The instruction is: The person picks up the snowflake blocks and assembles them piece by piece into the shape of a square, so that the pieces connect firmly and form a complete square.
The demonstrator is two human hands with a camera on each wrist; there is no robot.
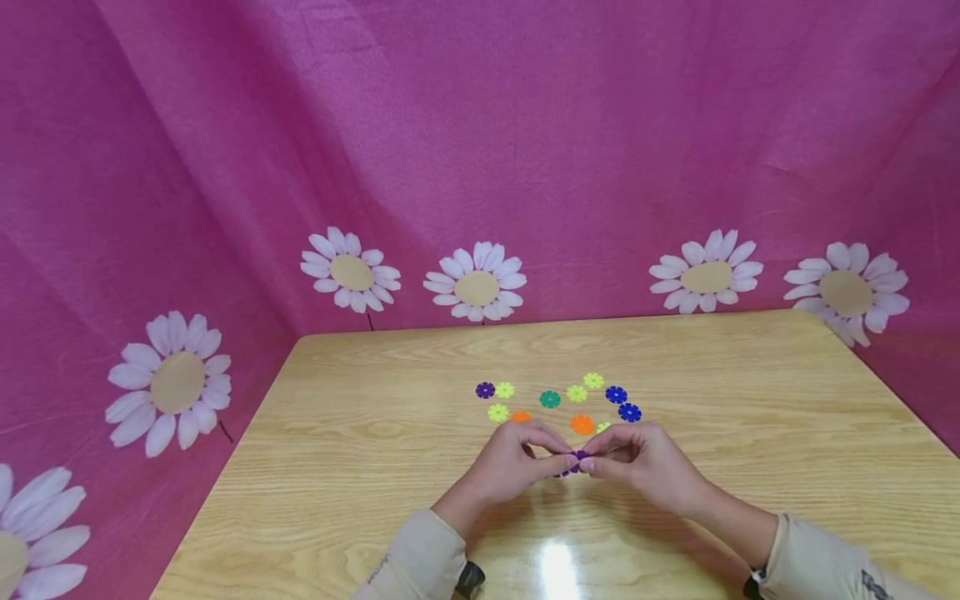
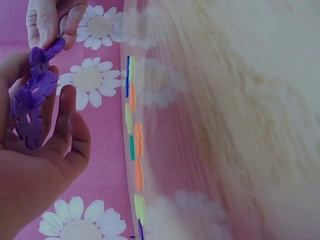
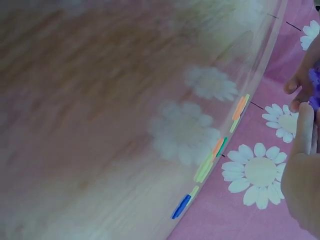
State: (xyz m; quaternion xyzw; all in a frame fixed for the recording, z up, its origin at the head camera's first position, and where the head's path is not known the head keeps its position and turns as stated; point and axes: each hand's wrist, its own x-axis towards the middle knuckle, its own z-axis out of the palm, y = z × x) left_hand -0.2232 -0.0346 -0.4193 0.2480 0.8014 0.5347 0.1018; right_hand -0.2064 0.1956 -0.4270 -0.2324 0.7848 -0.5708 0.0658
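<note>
Between both hands is a short chain of purple notched flower discs, slotted into each other at angles. My left hand holds the chain's lower discs between thumb and fingers, its other fingers loosely bent in the left wrist view. At the chain's opposite end, my right hand pinches a purple disc with thumb and fingertips. The fingertips of the two hands almost meet in the head view, covering much of the chain. Just beyond them lie an orange disc and a partly hidden yellow disc.
Loose discs lie farther back on the wooden table: a purple disc, a green disc, two blue discs and several yellow ones. My left hand partly covers another orange disc. A pink flowered cloth hangs behind.
</note>
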